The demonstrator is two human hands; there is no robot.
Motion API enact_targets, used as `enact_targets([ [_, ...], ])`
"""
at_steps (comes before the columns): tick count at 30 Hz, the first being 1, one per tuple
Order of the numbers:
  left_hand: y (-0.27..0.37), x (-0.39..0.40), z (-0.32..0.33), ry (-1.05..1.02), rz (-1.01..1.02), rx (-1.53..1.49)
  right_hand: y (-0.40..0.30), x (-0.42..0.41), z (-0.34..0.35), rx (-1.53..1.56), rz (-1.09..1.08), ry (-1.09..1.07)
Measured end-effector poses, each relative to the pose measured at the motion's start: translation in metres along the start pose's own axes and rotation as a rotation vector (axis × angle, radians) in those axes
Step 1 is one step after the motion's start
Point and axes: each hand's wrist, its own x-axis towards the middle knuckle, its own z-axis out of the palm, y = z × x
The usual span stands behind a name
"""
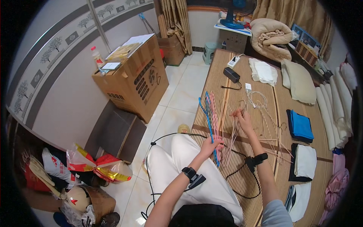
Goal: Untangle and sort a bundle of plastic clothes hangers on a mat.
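My left hand [212,145] is closed around a bundle of pink and blue clothes hangers [214,119] beside my thigh, at the bamboo mat's near left edge. To its right, my right hand [241,115] pinches a pale hanger [234,129] near its hook, above the mat. More pale pink hangers [272,139] lie loose on the mat to the right of my right hand. Some hanger ends overlap between my hands, so which hanger they belong to cannot be told.
A black cable [256,188] loops over the mat and my lap. Beyond lie a black power adapter [231,74], a white cable [256,99] and a power strip [234,61]. Folded clothes [302,127] line the right side. A cardboard box [133,79] stands left on the tiled floor.
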Motion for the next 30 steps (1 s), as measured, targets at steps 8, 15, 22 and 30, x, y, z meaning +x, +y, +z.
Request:
enact_targets([
  [8,0.007,-0.003,0.016,-0.088,-0.066,0.083,0.004,0.009,0.042,0.349,-0.025,0.089],
  [15,-0.002,0.000,0.004,-0.078,-0.028,0.109,-0.018,0.018,0.067,0.532,0.078,0.238],
  [22,0.004,-0.002,0.008,-0.138,-0.055,-0.013,-0.025,0.019,0.071,0.541,0.277,0.080],
  [30,0.008,-0.004,0.006,-0.152,-0.068,0.050,-0.019,0.022,0.086,0.318,0.083,0.022],
])
